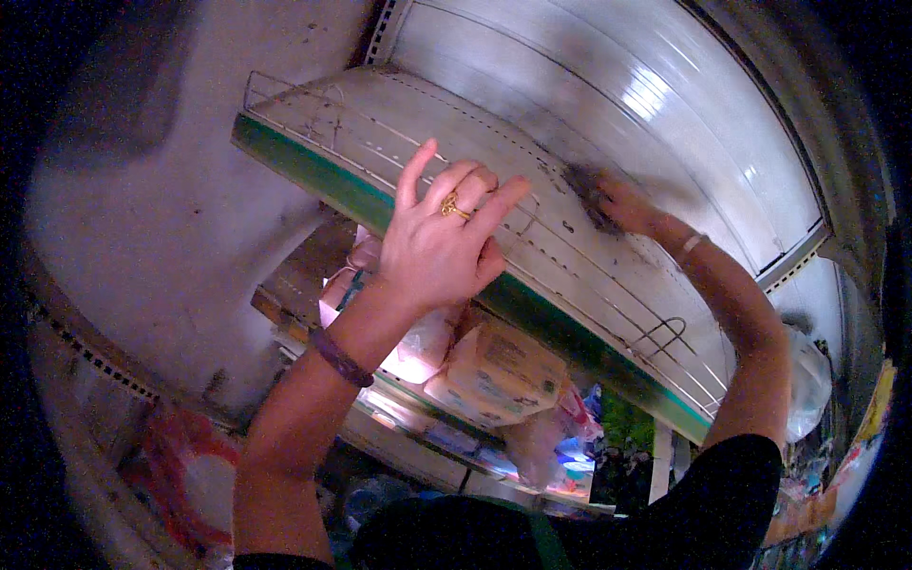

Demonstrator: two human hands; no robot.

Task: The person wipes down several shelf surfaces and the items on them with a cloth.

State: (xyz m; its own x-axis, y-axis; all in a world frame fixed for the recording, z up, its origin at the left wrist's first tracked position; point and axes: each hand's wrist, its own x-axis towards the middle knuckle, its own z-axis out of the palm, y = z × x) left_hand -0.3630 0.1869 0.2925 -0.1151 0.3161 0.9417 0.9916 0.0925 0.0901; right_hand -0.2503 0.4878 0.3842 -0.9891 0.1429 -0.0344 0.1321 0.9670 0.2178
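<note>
A bare shelf (456,111) with a green front strip (323,180) runs slantwise across the view. Along its front edge stands a low wire rail (617,304). My left hand (442,233), with a gold ring on one finger, hooks its middle fingers over this rail; its outer fingers stick out. Deeper in, my right hand (627,207) presses a dark, blurred wad (591,195) against the shelf near the back panel (532,76). Dark smudges and specks lie around the wad, whose exact kind I cannot make out.
Below the shelf are a wrapped yellowish package (503,370), plastic bags and other goods on a lower level. A red and white bag (185,475) lies at lower left. A clear plastic bag (807,380) hangs beyond my right elbow. A pale side wall (133,247) closes the left.
</note>
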